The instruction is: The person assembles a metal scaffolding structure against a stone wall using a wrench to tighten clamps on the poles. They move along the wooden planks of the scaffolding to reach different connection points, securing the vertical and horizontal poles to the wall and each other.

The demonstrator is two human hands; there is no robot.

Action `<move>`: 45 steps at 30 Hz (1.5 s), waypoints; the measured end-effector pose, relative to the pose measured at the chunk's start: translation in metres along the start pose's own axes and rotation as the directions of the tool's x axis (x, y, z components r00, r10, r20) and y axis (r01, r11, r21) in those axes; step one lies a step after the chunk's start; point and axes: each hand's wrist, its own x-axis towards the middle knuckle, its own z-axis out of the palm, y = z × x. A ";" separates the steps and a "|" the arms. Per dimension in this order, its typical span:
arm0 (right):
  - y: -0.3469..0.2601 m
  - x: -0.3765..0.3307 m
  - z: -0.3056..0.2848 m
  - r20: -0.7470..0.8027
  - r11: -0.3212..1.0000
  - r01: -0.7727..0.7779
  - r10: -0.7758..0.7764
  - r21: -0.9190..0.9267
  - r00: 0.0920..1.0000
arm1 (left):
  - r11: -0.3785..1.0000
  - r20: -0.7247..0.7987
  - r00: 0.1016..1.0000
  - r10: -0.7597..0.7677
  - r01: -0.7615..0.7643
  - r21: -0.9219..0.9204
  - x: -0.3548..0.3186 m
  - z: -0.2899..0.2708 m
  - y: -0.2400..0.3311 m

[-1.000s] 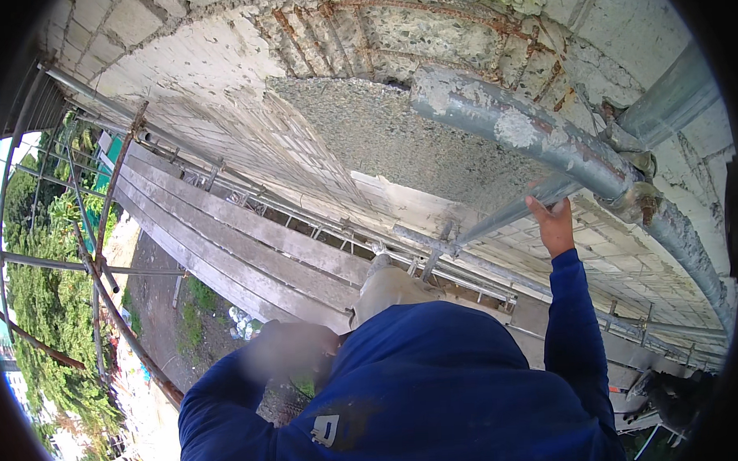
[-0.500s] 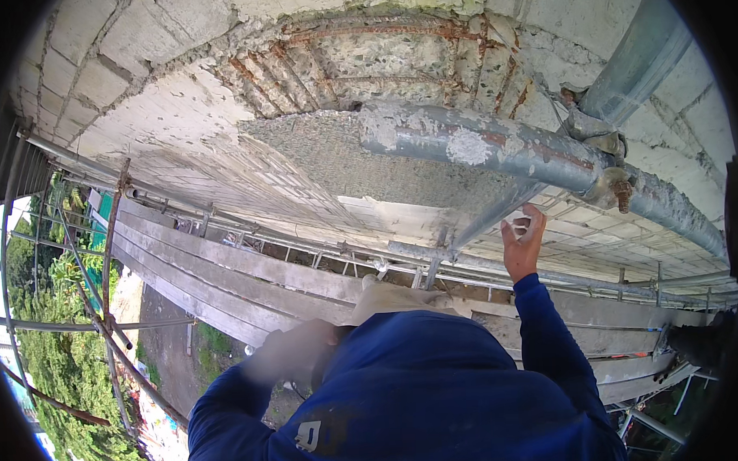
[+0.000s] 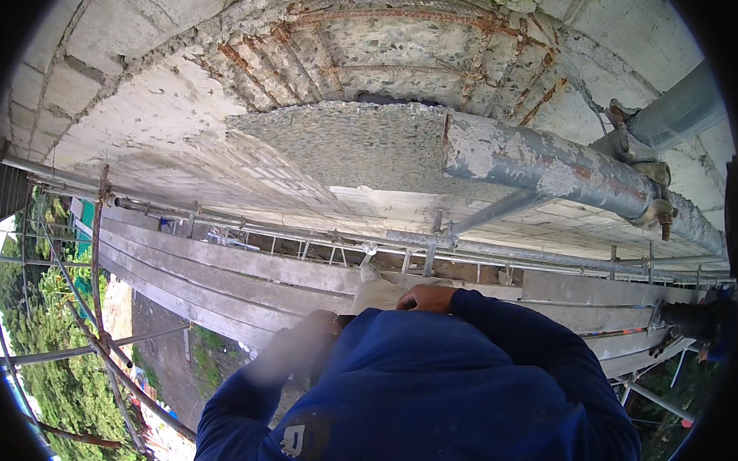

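Observation:
My right hand [image 3: 426, 297] is at the front of my waist, where the blue shirt [image 3: 423, 375] meets beige cloth [image 3: 375, 294], apparently my trousers. Its fingers curl inward, and whatever they grip is hidden behind the shirt. My left hand [image 3: 312, 336] is at the left side of my waist, smeared by a hazy patch over the view. A small dark thing [image 3: 345, 320] shows beside it; I cannot make out what it is. Above the hands, a paint-spattered steel scaffold pipe [image 3: 537, 161] crosses in front of the wall.
Rusty rebar [image 3: 426, 15] is exposed in a broken concrete recess. A rough grey patch [image 3: 342, 146] lies below it. A clamp with a bolt [image 3: 654, 212] joins pipes at right. Scaffold planks [image 3: 224, 272] run along the wall. At left are poles [image 3: 102, 264] and a drop toward trees [image 3: 60, 355].
My right hand has come down from its raised place near the pipe to my waist. The view has shifted, so the pipe sits farther right. My left hand stays at my waist.

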 end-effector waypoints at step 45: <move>0.069 -0.098 0.087 -0.737 0.947 -0.040 0.274 0.318 0.617 | 0.950 0.364 0.877 -0.312 0.276 0.149 0.030 -0.028 0.007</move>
